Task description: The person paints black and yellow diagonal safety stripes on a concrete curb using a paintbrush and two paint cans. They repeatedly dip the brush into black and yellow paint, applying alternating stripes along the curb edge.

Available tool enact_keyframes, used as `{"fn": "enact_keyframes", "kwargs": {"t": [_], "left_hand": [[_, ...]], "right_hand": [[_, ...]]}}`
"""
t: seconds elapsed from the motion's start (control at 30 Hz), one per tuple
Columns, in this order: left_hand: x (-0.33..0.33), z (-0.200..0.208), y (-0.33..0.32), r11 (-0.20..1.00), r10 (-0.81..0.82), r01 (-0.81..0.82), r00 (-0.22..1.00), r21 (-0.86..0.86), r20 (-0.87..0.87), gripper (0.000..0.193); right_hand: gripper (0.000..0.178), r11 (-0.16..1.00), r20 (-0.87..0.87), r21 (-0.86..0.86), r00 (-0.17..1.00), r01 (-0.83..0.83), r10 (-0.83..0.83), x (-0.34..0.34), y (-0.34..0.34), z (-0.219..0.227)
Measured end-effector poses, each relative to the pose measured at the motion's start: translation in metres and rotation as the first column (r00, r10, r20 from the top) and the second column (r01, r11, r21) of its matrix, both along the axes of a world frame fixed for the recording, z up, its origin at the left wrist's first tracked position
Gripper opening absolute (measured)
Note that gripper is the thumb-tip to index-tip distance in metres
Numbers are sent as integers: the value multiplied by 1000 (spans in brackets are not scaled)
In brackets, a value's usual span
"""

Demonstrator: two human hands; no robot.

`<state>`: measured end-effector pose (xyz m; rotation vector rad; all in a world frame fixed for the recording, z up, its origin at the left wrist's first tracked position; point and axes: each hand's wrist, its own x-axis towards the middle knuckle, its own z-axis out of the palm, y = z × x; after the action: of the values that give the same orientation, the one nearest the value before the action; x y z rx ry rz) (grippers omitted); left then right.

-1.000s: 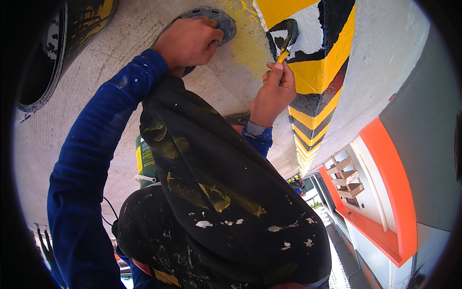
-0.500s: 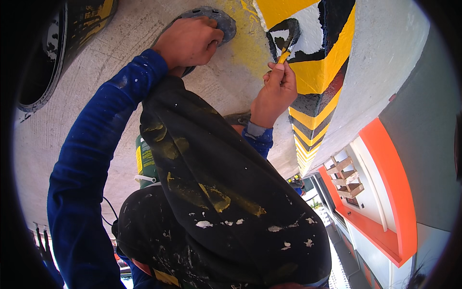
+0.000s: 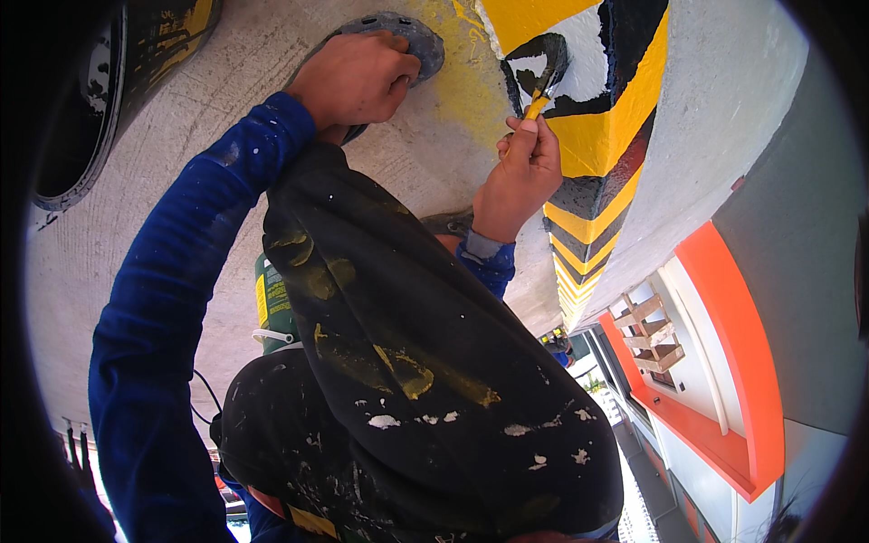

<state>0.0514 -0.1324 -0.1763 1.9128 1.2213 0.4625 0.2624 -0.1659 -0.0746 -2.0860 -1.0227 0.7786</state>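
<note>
My right hand (image 3: 518, 181) is closed around the yellow handle of a paintbrush (image 3: 539, 104). The brush's dark, paint-covered bristles press on a kerb-like block (image 3: 588, 145) painted in yellow and black stripes. White patches edged with wet black paint surround the bristles. My left hand (image 3: 356, 77) is curled over a dark grey shoe (image 3: 421, 47) with holes in it. Its fingertips are turned under, so whatever they grip, if anything, is hidden.
A bucket with black paint (image 3: 81, 118) stands at the upper left. A green paint container (image 3: 276, 299) sits behind my paint-spotted leg (image 3: 407, 335). Yellow paint stains the concrete floor (image 3: 457, 100). An orange-framed recess (image 3: 738, 362) with a wooden rack (image 3: 650, 335) is at right.
My right hand and the paintbrush have shifted slightly to the right across the black patch. My left hand has stayed in place.
</note>
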Motion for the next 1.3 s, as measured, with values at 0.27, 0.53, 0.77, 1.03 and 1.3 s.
{"fn": "enact_keyframes", "kwargs": {"t": [0.27, 0.53, 0.77, 1.03, 1.3], "left_hand": [[0, 2, 0, 1000, 4, -4, 1000, -9, -7, 15], [0, 2, 1, 1000, -3, 3, 1000, -17, -5, 15], [-3, 5, 3, 998, -6, 5, 1000, -56, -12, 15], [-4, 9, 2, 996, 7, -4, 1000, -89, 28, 14], [-1, 12, 6, 997, -6, 9, 999, -72, 40, 12]], "right_hand": [[30, 1000, -15, 9, 1000, 5, -5, 1, 2, 2], [30, 1000, 16, -5, 1000, -11, 11, -1, 3, 9], [29, 999, 38, -42, 999, -26, 28, -19, -4, 31], [25, 951, 119, -308, 990, -38, 78, 49, -42, -46], [24, 998, 71, 24, 996, -51, 49, 24, -37, 10]]}}
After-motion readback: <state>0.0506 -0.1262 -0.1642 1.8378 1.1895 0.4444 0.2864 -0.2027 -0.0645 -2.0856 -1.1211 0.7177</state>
